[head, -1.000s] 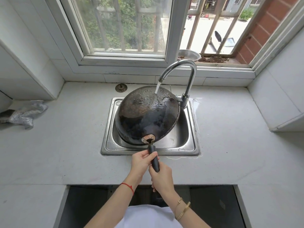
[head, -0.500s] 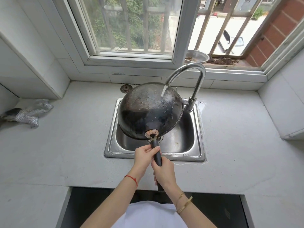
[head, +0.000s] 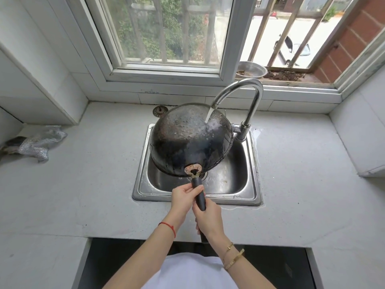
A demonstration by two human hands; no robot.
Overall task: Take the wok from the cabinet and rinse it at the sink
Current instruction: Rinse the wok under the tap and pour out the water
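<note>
A black wok (head: 187, 140) hangs upside down over the steel sink (head: 253, 163), its rounded underside facing me. Water runs from the curved chrome tap (head: 245, 90) onto the wok's far right side and spreads over it. The wok's black handle (head: 199, 191) points toward me. My left hand (head: 183, 198) grips the handle close to the wok. My right hand (head: 208, 217) grips it lower down, nearer my body. The wok hides the back left of the basin.
A grey mesh cloth (head: 38, 142) lies on the left counter by the wall. A round drain strainer (head: 160, 110) sits behind the sink. A metal bowl (head: 252, 69) stands on the window ledge. An open cabinet gap (head: 281, 268) lies below the counter edge.
The wok has been lifted a little out of the basin and tilted farther back under the tap. Both hands stay on the handle.
</note>
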